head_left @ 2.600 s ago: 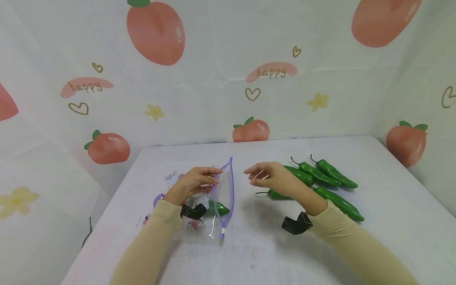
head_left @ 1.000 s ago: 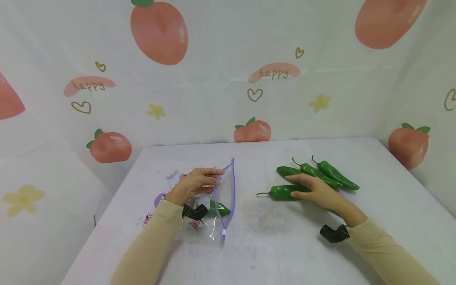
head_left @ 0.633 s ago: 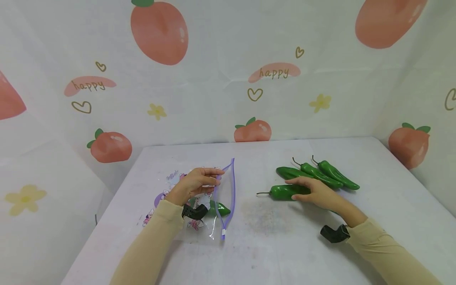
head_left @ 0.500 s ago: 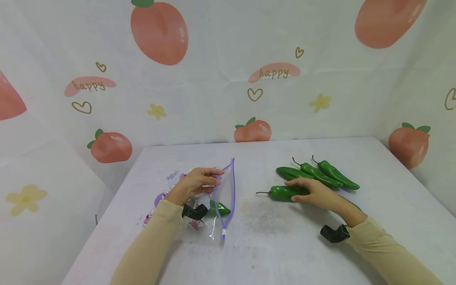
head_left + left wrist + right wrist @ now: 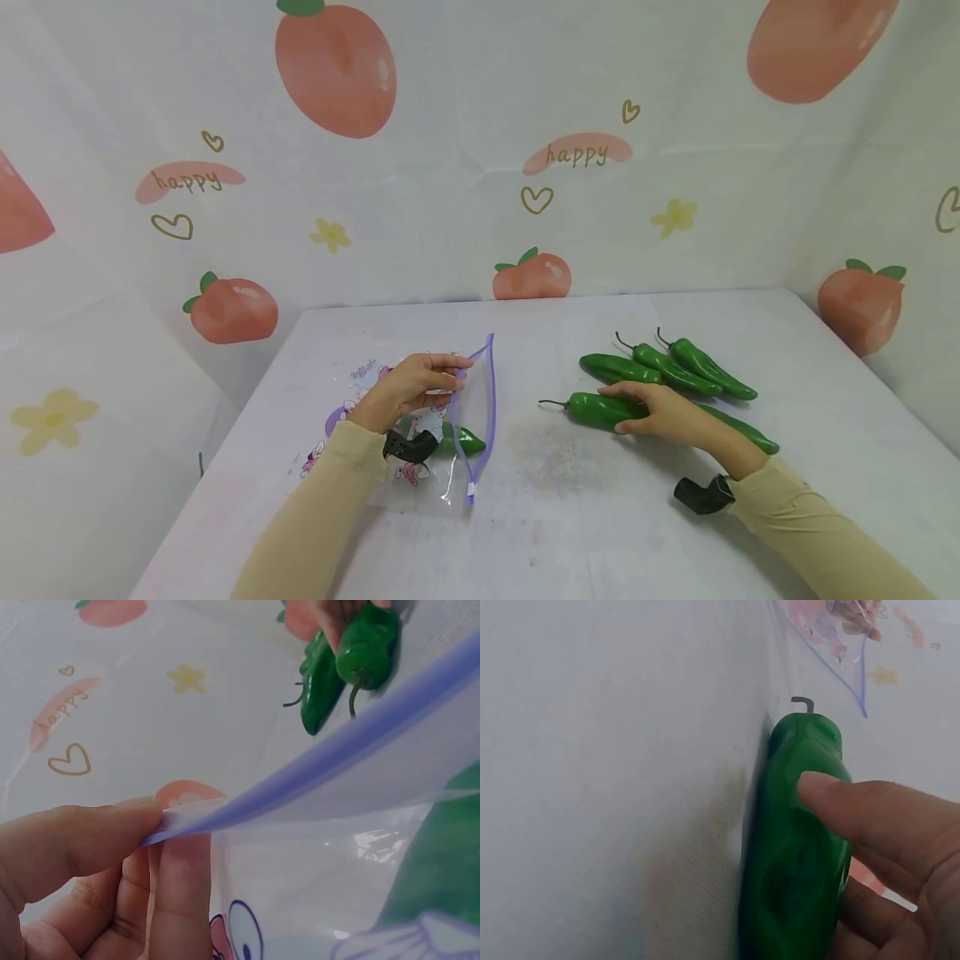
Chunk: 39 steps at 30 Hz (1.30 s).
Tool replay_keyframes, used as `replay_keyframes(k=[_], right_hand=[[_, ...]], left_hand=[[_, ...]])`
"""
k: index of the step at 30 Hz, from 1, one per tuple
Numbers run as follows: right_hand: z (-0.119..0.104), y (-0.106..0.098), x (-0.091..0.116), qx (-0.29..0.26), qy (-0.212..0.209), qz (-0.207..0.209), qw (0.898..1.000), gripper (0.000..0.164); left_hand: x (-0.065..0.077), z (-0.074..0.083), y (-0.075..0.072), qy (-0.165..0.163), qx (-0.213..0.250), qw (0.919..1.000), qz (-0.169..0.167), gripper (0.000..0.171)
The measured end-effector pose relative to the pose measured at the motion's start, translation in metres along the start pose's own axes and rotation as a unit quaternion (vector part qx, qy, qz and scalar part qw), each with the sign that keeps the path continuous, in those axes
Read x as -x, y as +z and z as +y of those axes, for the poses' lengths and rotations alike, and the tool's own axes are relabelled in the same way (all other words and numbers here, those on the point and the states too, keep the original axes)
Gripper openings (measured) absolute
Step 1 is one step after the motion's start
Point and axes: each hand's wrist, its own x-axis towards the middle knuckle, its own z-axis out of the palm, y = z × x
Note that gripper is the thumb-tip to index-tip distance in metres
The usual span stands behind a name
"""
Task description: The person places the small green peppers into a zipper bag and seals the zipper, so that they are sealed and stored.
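Note:
My left hand (image 5: 408, 390) pinches the purple zip edge (image 5: 322, 761) of a clear printed zip bag (image 5: 474, 400), holding its mouth apart. Inside the bag lies a green chili pepper (image 5: 467, 439), partly hidden by the hand and the black wrist camera. On the right, my right hand (image 5: 663, 412) grips another green chili pepper (image 5: 596, 408), thumb on the near side and fingers on the far side. In the right wrist view this pepper (image 5: 799, 832) lies along the white tabletop, its stem end toward the bag.
Three green peppers (image 5: 675, 369) lie side by side behind the right hand. Another pepper (image 5: 742, 429) shows behind the right wrist. The white table (image 5: 525, 542) ends at a fruit-patterned cloth backdrop (image 5: 420, 208).
My right hand has moved from beside the bag rightward to the pepper and taken hold of it. That pepper has turned slightly, and one behind my wrist has shifted right. My left hand keeps its place.

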Motion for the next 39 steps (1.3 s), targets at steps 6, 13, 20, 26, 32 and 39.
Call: replay_keyframes(k=[6, 13, 20, 26, 32, 39], right_hand=[[0.0004, 0.0008, -0.0003, 0.003, 0.007, 0.000, 1.000, 0.053], [-0.0015, 0.0021, 0.0007, 0.009, 0.012, 0.009, 1.000, 0.051], [-0.0003, 0.0040, 0.0002, 0.016, 0.007, 0.016, 1.000, 0.050], [0.0000, 0.0035, 0.0006, 0.025, 0.001, 0.019, 1.000, 0.049], [-0.0016, 0.0029, 0.0013, 0.024, -0.002, 0.022, 0.999, 0.049], [-0.0025, -0.0001, 0.0024, 0.017, 0.001, 0.026, 1.000, 0.050]], left_hand=[[-0.0001, -0.0001, 0.0006, 0.001, -0.004, 1.0000, -0.001, 0.046], [0.0002, -0.0009, 0.0021, 0.005, -0.010, 0.9999, 0.000, 0.044], [0.0007, -0.0001, 0.0024, 0.004, -0.008, 1.0000, 0.000, 0.044], [0.0026, 0.0012, 0.0015, 0.003, -0.005, 1.0000, -0.004, 0.046], [0.0021, 0.0022, 0.0012, 0.007, -0.008, 0.9999, 0.001, 0.038], [0.0009, 0.0026, 0.0016, 0.011, -0.011, 0.9999, -0.001, 0.039]])
